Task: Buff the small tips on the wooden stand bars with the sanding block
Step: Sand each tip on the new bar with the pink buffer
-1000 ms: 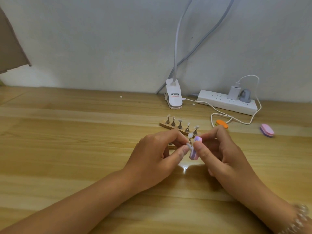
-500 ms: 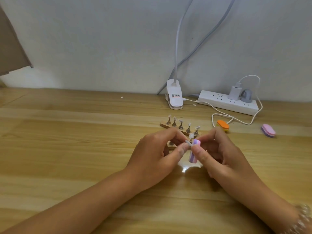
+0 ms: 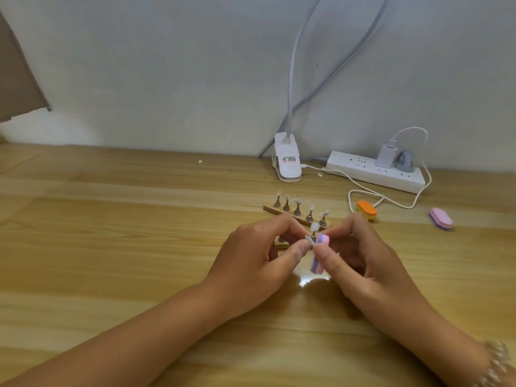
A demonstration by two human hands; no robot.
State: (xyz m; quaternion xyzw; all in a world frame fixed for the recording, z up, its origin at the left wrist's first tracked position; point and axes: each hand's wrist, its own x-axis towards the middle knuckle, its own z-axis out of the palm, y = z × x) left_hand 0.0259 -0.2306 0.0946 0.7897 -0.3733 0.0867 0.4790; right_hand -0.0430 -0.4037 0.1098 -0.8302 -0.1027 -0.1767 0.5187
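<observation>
A pink and purple sanding block point(image 3: 319, 254) stands on end between the thumb and fingers of my right hand point(image 3: 363, 263). My left hand point(image 3: 257, 261) pinches a small clear tip point(image 3: 309, 241) against the block's left face. Just behind, another clear tip point(image 3: 314, 227) stands on its metal post. A wooden stand bar point(image 3: 296, 216) with several posted tips lies slanted beyond my hands. A nearer wooden bar point(image 3: 280, 243) is mostly hidden under my left fingers.
An orange sanding block point(image 3: 366, 210) and a pink one point(image 3: 440, 218) lie to the right. A white clip lamp base point(image 3: 287, 164), a power strip point(image 3: 374, 171) with a charger and a white cable point(image 3: 391, 201) sit near the wall on the wooden table point(image 3: 111, 247).
The sanding block has slid a little down and back along the tip held by my left hand. Both hands stay in almost the same place.
</observation>
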